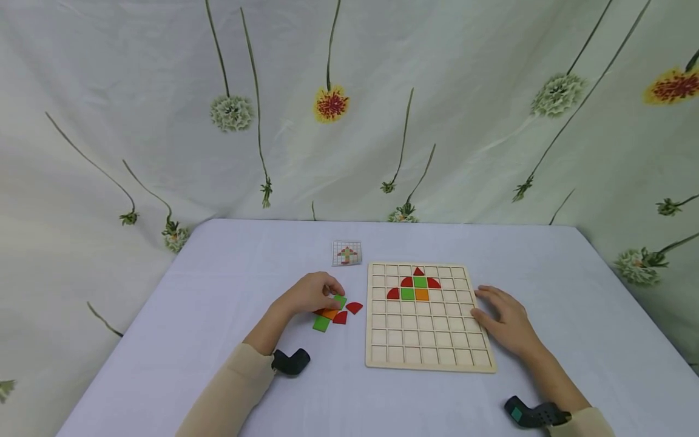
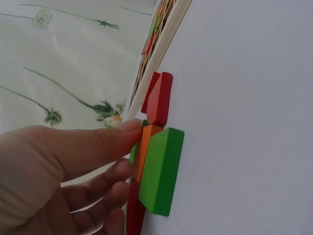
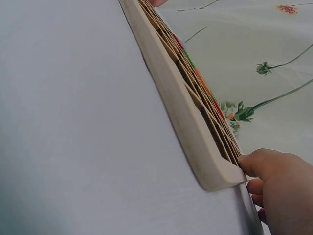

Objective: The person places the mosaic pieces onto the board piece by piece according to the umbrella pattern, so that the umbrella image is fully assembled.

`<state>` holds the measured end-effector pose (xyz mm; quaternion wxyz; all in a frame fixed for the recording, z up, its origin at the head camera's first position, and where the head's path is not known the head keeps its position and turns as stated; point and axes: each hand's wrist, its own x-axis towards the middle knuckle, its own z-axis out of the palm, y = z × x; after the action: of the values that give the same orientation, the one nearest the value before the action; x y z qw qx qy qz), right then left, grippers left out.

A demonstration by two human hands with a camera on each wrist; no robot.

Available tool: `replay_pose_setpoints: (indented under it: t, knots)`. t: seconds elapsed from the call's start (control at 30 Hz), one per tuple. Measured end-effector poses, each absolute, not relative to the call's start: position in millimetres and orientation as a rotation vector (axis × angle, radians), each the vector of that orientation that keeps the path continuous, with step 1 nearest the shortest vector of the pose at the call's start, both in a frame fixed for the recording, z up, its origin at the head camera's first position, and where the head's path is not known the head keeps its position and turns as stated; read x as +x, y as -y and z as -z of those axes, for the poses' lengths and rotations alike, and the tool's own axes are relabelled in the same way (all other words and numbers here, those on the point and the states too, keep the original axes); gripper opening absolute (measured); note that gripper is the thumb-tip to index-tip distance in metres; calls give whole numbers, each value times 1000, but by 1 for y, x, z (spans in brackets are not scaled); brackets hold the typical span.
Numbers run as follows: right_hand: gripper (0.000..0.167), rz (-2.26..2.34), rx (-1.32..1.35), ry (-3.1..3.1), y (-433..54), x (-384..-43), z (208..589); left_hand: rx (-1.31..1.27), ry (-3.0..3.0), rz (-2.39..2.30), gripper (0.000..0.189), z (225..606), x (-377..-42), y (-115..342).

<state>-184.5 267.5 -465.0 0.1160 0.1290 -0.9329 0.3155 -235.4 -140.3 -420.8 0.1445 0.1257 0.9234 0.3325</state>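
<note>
My left hand point(image 1: 311, 294) is over a small cluster of wooden tiles, thumb and forefinger pinching a green square tile point(image 1: 341, 300). Right below the thumb lies an orange tile point(image 1: 330, 314), with another green square tile point(image 1: 321, 324) in front of it. Two red quarter-round tiles point(image 1: 354, 308) sit just right of the fingers, and another red tile point(image 2: 134, 210) is partly hidden by the hand. At the right edge of a wooden grid board point(image 1: 442, 340), my right hand point(image 1: 505, 321) touches the rim with thumb and fingers extended.
In the board's upper rows stand a red triangle point(image 1: 418, 272), red quarter-rounds point(image 1: 393, 294), green squares point(image 1: 407, 294) and an orange square point(image 1: 422, 294). A small pattern card point(image 1: 346, 253) lies behind the left hand. A flowered cloth point(image 1: 349, 152) hangs behind the table.
</note>
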Motion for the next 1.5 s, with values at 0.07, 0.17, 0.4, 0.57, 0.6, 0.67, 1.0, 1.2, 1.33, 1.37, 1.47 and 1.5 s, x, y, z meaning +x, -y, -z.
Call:
replay_pose_setpoints:
  t: [0.07, 0.17, 0.4, 0.57, 0.6, 0.67, 1.0, 1.2, 1.33, 1.37, 1.47, 1.5]
  knots:
    - [44, -925, 375, 2736, -267, -185, 465, 360, -2649, -944, 15, 420, -235, 140]
    - [44, -930, 370, 2742, -267, -185, 464, 366, -2660, -926, 13, 420, -235, 139]
    - [45, -927, 371, 2739, -267, -186, 465, 397, -2654, -938, 14, 420, -232, 138]
    - [45, -925, 377, 2733, -269, -187, 467, 411, -2664, -955, 16, 420, -232, 139]
    - [45, -924, 377, 2733, -269, -187, 467, 407, -2679, -948, 17, 420, -232, 140]
    - [45, -926, 377, 2733, -269, -187, 468, 403, -2724, -925, 17, 421, -234, 142]
    - [44, -918, 373, 2737, -268, -185, 466, 339, -2825, -916, 18, 430, -241, 154]
    - [44, -910, 358, 2741, -268, -185, 465, 362, -2794, -928, 20, 426, -241, 155]
    - [43, -915, 364, 2735, -268, -185, 466, 368, -2767, -990, 19, 425, -240, 155]
    - [43, -916, 366, 2735, -268, -185, 466, 367, -2762, -1011, 18, 424, -240, 155]
    - [43, -913, 364, 2740, -268, -185, 467, 372, -2759, -1063, 14, 421, -240, 153]
    - [43, -913, 363, 2741, -268, -186, 466, 376, -2760, -1076, 13, 419, -239, 151]
